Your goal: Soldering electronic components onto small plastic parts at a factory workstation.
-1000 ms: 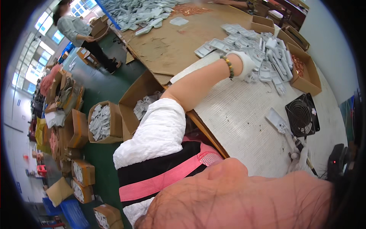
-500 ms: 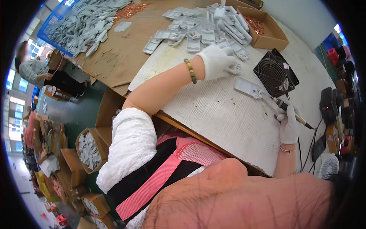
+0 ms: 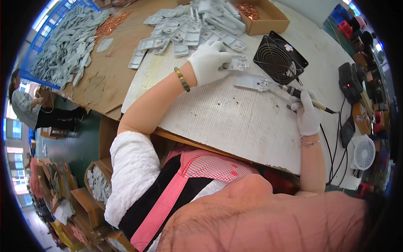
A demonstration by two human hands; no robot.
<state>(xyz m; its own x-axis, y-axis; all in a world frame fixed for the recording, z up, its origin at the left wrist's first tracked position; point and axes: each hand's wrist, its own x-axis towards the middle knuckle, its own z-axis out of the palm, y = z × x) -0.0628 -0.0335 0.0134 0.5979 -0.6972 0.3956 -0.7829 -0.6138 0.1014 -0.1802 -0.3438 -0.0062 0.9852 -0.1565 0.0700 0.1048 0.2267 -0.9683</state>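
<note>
My left hand (image 3: 210,63), in a white glove, is closed on a light grey plastic housing (image 3: 239,63) that sticks out past its fingertips. Just below, a second grey plastic housing (image 3: 250,82) lies flat on the white tabletop, its small-parts end to the right. My right hand (image 3: 307,112), also gloved, grips a soldering iron (image 3: 315,102) with a dark grip and pale rear handle. Its tip points left, close to that housing's end; whether it touches I cannot tell. A small dark object shows by the right hand's fingertips, too small to name.
Beyond my left hand lies a heap of grey housings (image 3: 192,34). A cardboard box (image 3: 268,24) with copper-coloured parts stands behind the black fan (image 3: 275,59). At the left is a blue basket (image 3: 31,69) of grey pieces. Cables (image 3: 336,143) and a white fan (image 3: 363,152) are at right.
The whole view has shifted, moving the table's contents left and up in the picture. The housing at my left fingertips now shows more fully. My right hand keeps its grip on the soldering iron.
</note>
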